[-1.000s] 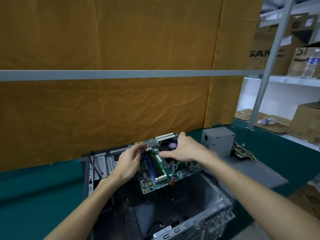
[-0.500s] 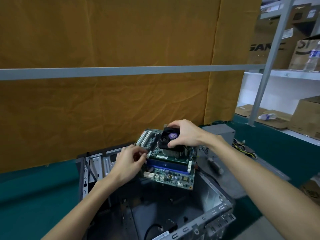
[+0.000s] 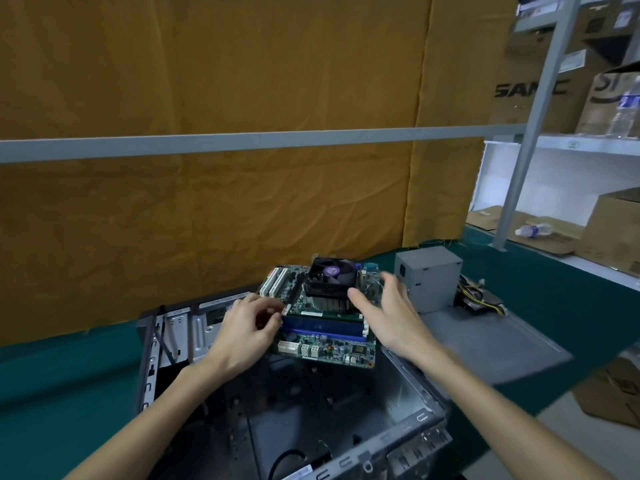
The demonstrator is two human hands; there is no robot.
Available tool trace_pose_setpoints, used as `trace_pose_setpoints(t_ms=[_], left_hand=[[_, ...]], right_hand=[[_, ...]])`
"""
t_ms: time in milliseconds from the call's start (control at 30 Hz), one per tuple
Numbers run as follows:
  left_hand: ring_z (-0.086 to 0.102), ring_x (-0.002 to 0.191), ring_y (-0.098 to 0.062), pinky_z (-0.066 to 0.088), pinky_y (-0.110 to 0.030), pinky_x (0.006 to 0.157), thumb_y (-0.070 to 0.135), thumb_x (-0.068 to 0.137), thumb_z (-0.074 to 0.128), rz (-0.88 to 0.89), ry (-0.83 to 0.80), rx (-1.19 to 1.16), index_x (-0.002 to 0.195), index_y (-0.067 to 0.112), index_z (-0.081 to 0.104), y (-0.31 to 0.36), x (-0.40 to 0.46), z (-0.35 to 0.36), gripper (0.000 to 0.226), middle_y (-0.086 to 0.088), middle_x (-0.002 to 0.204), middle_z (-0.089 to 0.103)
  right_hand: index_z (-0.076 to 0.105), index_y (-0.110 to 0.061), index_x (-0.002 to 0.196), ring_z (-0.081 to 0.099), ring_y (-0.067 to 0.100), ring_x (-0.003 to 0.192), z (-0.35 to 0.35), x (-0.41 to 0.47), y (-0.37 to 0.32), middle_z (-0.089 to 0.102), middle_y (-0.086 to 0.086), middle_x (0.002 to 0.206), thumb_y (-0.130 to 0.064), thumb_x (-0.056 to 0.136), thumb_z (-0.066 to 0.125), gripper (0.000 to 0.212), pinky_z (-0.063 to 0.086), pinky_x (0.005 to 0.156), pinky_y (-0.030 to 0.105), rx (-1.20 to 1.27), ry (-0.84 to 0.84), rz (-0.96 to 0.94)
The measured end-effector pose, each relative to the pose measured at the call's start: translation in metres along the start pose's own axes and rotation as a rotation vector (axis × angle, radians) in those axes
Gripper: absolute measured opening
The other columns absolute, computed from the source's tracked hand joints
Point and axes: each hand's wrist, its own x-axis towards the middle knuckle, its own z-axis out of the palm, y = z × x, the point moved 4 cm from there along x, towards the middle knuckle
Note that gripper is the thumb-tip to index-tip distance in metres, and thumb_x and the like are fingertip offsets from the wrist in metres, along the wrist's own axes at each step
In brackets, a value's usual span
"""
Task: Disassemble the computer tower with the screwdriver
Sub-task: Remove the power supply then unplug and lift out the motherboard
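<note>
The open computer tower case lies on its side on the green table, its inside bare. Above it a green motherboard with a black cooler fan and blue memory slots is held up, roughly level. My left hand grips the board's left edge with curled fingers. My right hand is spread beside the board's right side, thumb by the fan's heatsink, fingers straight; whether it touches the board is unclear. No screwdriver is visible.
A grey power supply with loose cables stands right of the case on a grey side panel. An orange curtain and a grey rail run behind. Shelves with cardboard boxes and water bottles stand at the right.
The motherboard has been lifted out of the case and turned level. My right hand has let go of the fan top and moved to the board's right side, now spread.
</note>
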Motion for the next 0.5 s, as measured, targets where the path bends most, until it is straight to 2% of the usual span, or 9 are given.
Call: trace_pose_setpoints(t_ms=[100, 167, 233, 333, 367, 433, 500], left_hand=[[0.046, 0.114, -0.020, 0.038, -0.043, 0.102, 0.031, 0.097, 0.059, -0.015, 0.045, 0.066, 0.113, 0.036, 0.070, 0.003, -0.004, 0.000, 0.020, 0.010, 0.109, 0.054], [0.041, 0.125, -0.022, 0.033, -0.043, 0.108, 0.034, 0.096, 0.061, -0.033, 0.097, 0.116, 0.117, 0.036, 0.070, 0.002, -0.008, -0.002, 0.023, 0.005, 0.123, 0.050], [0.039, 0.137, -0.023, 0.034, -0.045, 0.112, 0.041, 0.098, 0.057, -0.065, 0.064, 0.121, 0.131, 0.036, 0.063, -0.002, -0.010, -0.002, 0.034, 0.001, 0.143, 0.045], [0.035, 0.147, -0.019, 0.039, -0.046, 0.113, 0.052, 0.101, 0.045, -0.116, -0.046, 0.123, 0.149, 0.036, 0.046, -0.006, -0.011, 0.002, 0.050, 0.006, 0.160, 0.038], [0.031, 0.150, -0.017, 0.039, -0.048, 0.113, 0.053, 0.101, 0.043, -0.121, -0.055, 0.137, 0.151, 0.036, 0.043, -0.007, -0.010, 0.002, 0.053, 0.007, 0.160, 0.038], [0.026, 0.152, -0.015, 0.038, -0.050, 0.114, 0.054, 0.101, 0.040, -0.123, -0.048, 0.165, 0.153, 0.035, 0.040, -0.007, -0.011, 0.003, 0.055, 0.008, 0.160, 0.038], [0.025, 0.152, -0.016, 0.039, -0.050, 0.113, 0.055, 0.101, 0.040, -0.128, -0.052, 0.183, 0.154, 0.036, 0.038, -0.006, -0.010, 0.003, 0.056, 0.008, 0.160, 0.038]], right_hand=[[0.017, -0.026, 0.157, 0.043, 0.022, 0.134, 0.009, -0.020, 0.024, 0.028, 0.005, 0.164, -0.076, 0.093, 0.027, 0.082, 0.036, 0.101, 0.045, 0.001, -0.091, 0.099], [0.022, -0.030, 0.155, 0.048, 0.018, 0.114, 0.014, -0.027, 0.028, 0.042, 0.007, 0.155, -0.065, 0.096, 0.025, 0.069, 0.036, 0.093, 0.041, -0.007, -0.132, 0.093], [0.030, -0.030, 0.148, 0.049, 0.018, 0.102, 0.015, -0.031, 0.026, 0.051, 0.008, 0.146, -0.059, 0.094, 0.024, 0.062, 0.037, 0.088, 0.041, -0.037, -0.127, 0.090], [0.029, -0.029, 0.150, 0.055, 0.028, 0.116, 0.016, -0.033, 0.022, 0.052, 0.008, 0.147, -0.060, 0.092, 0.019, 0.067, 0.038, 0.088, 0.042, -0.123, -0.124, 0.092], [0.028, -0.028, 0.151, 0.055, 0.027, 0.115, 0.016, -0.034, 0.021, 0.052, 0.007, 0.146, -0.060, 0.093, 0.018, 0.067, 0.038, 0.087, 0.042, -0.146, -0.122, 0.090], [0.036, -0.027, 0.137, 0.058, 0.024, 0.099, 0.017, -0.034, 0.020, 0.061, 0.007, 0.132, -0.057, 0.094, 0.018, 0.055, 0.043, 0.084, 0.046, -0.171, -0.110, 0.064], [0.036, -0.026, 0.139, 0.058, 0.028, 0.102, 0.018, -0.033, 0.021, 0.061, 0.008, 0.129, -0.056, 0.095, 0.018, 0.056, 0.043, 0.082, 0.046, -0.183, -0.086, 0.055]])
